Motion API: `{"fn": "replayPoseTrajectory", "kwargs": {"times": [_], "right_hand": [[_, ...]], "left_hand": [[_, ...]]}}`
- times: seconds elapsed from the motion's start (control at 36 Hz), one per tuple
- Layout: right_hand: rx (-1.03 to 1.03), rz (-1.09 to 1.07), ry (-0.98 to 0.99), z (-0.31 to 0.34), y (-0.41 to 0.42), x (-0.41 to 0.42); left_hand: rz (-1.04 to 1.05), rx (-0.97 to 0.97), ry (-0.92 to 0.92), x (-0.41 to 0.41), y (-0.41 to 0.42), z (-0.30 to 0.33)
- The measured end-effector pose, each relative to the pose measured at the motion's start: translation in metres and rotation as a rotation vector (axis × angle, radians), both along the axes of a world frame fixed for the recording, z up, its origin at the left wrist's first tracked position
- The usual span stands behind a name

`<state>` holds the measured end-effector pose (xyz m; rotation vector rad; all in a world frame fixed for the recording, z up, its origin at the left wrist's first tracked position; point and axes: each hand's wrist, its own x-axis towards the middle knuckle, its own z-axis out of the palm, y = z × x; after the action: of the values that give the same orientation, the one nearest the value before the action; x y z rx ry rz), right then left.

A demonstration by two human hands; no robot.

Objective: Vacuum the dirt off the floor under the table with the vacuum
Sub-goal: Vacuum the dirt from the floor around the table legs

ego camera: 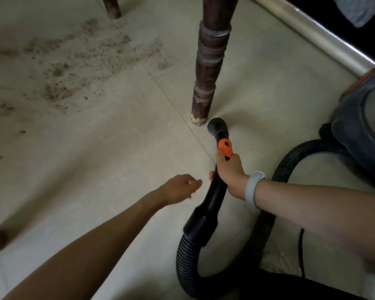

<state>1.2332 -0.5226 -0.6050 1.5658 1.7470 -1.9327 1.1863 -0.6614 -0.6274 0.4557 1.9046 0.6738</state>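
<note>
- Head view looks down at a pale tiled floor (121, 169) beneath the counter, whose dark turned leg (208, 68) stands near the middle of the frame.
- Right hand (230, 169) is clenched around the black vacuum wand (214, 191), just below its orange slider (225, 147); gripping that far forward likely gives close control of the tip.
- Open nozzle (217, 126) sits just beside the foot of the leg, low over the floor; whether it touches the tile cannot be told.
- Left hand (180, 188) is released, fingers loosely spread, hovering near the wand without touching it, perhaps ready to steady it.
- Dirt (63, 68) lies scattered in brown streaks across the tiles to the left of the leg, well apart from the nozzle, so the cleaning looks barely begun.
- Ribbed hose (186, 263) loops back behind the wand to the canister (359, 135) at the right, leaving slack for a reach leftward.
- A second leg (113, 7) stands at the top edge.
</note>
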Motion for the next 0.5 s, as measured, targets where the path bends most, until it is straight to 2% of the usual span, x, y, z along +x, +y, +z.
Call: {"fn": "replayPoseTrajectory", "kwargs": {"times": [0.06,0.14,0.17,0.28,0.36,0.5], "right_hand": [[-0.059,-0.015,0.028,0.0,0.016,-0.01],[-0.137,0.013,0.034,0.002,0.04,-0.025],[-0.146,0.033,0.036,0.002,0.048,-0.029],[-0.168,0.114,0.05,0.001,0.076,-0.049],[-0.142,0.155,0.051,0.002,0.082,-0.065],[-0.013,0.161,0.023,-0.007,0.086,-0.078]], "left_hand": [[0.047,0.031,-0.058,0.013,0.016,0.005],[0.248,0.097,-0.191,0.025,0.034,0.01],[0.281,0.126,-0.184,0.026,0.039,0.011],[0.34,0.229,-0.097,0.03,0.057,0.014],[0.354,0.206,-0.023,0.026,0.072,0.018],[0.14,0.074,0.223,0.003,0.082,0.022]]}}
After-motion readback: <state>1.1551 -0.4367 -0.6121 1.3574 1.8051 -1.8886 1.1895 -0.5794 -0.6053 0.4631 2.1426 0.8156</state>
